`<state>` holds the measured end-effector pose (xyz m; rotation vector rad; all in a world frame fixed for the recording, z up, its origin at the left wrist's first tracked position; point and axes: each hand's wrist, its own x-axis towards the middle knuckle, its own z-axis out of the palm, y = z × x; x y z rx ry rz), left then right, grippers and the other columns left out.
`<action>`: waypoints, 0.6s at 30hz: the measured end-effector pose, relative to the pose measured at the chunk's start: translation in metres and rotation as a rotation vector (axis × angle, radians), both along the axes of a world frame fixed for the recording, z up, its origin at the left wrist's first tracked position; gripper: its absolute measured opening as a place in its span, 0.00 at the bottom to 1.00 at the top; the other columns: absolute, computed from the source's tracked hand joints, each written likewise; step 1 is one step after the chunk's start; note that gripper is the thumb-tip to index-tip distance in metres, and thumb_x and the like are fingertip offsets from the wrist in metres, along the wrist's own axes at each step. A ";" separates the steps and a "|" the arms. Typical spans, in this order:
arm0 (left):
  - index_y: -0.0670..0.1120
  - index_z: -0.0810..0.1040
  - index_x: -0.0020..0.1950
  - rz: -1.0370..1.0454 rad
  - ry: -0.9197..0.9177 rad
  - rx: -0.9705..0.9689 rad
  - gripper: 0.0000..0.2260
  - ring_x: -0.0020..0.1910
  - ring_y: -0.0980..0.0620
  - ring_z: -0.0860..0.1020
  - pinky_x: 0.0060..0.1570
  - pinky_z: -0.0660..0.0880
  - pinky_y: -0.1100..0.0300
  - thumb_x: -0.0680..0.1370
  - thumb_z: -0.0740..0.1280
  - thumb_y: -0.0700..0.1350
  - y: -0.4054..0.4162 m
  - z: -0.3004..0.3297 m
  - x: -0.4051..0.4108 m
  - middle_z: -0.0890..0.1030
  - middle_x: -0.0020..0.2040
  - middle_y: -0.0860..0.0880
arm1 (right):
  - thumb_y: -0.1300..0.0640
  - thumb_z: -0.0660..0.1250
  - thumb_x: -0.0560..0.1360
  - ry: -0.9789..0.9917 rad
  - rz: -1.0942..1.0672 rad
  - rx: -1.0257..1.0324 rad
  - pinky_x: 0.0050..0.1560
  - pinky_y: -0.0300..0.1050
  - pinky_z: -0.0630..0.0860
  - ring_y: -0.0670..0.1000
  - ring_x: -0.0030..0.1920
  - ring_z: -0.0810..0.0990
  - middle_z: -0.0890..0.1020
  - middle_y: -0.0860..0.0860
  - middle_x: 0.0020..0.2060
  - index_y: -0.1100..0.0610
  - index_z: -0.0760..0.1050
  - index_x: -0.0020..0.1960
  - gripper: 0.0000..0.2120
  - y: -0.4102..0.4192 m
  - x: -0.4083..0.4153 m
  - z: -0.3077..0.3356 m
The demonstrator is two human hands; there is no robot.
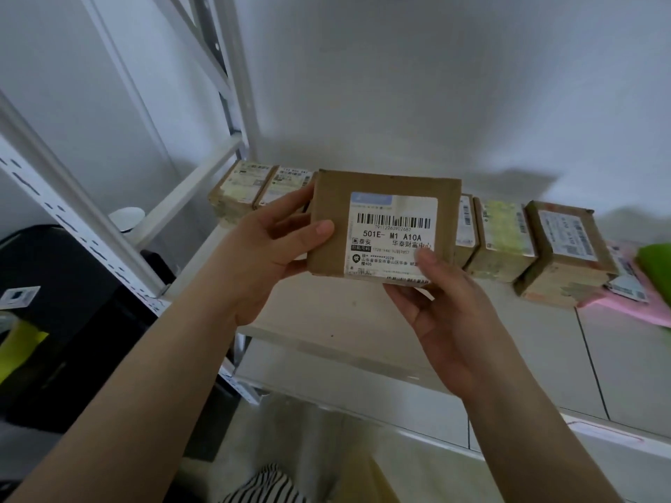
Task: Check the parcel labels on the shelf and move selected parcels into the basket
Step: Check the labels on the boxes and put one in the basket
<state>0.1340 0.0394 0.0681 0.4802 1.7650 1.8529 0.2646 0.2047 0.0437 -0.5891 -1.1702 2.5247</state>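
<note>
While both hands held parcel (pixel 381 226) above shelf (pixel 326 314), left hand (pixel 268 248) and right hand (pixel 446 303) clasping its edges, label (pixel 394 237) faced camera: checking step. Next: decide, find unseen basket.

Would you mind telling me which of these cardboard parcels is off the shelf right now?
The parcel labelled 501E- M1 A10A: the left hand and right hand hold it up, while the others stand in a row on the shelf.

Your hands clasp the parcel (pixel 385 226) in front of the shelf (pixel 363 314). Below the grip: bare shelf board, open passage. Behind it: a row of boxes (pixel 501 241) blocks the wall. Left of your grip: the slanted upright (pixel 72 205) bars the way.
</note>
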 end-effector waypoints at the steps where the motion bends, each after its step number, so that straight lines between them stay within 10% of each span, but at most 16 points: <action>1: 0.52 0.71 0.72 0.005 0.004 0.004 0.31 0.57 0.49 0.82 0.58 0.77 0.48 0.70 0.74 0.47 0.000 0.001 0.001 0.83 0.59 0.48 | 0.56 0.70 0.68 0.002 0.003 0.003 0.57 0.45 0.81 0.52 0.52 0.86 0.86 0.56 0.52 0.65 0.71 0.69 0.31 0.001 0.000 0.000; 18: 0.56 0.73 0.69 -0.298 -0.032 -0.030 0.33 0.56 0.53 0.82 0.54 0.79 0.53 0.64 0.74 0.45 0.003 0.005 0.040 0.83 0.58 0.50 | 0.51 0.71 0.67 -0.132 -0.212 0.238 0.60 0.53 0.78 0.54 0.55 0.84 0.86 0.54 0.52 0.57 0.75 0.65 0.27 -0.015 0.076 0.005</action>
